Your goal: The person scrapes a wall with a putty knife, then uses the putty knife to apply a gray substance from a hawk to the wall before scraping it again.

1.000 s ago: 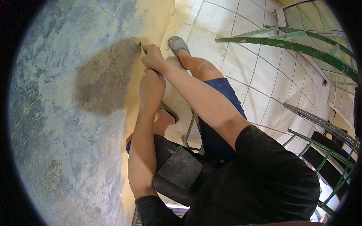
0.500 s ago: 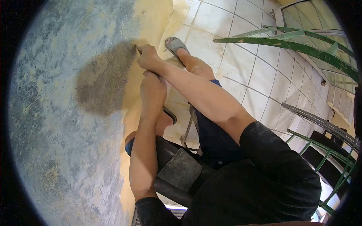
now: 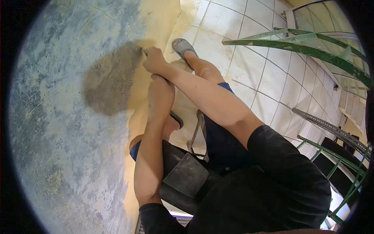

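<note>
My right hand is closed round a thin dark tool, whose tip points at the wall. Most of the tool is hidden in the fingers, so its kind does not show. Just below, my left hand is curled up against the right wrist, and its fingers are turned away from view. Mottled blue-grey paint covers the wall, with a pale yellow strip along its right edge. The tool's tip is close to where these two colours meet; contact cannot be made out. A dark shadow falls there.
White floor tiles with yellowish smears lie right of the wall. A green metal frame reaches in at upper right, with a perforated metal bar below it. A dark square pad lies by my lap. One foot wears a grey sandal.
Both hands appear very slightly further right, along with a small shift of the whole view. The shadow on the wall has changed a little in shape. The grip on the tool looks the same.
</note>
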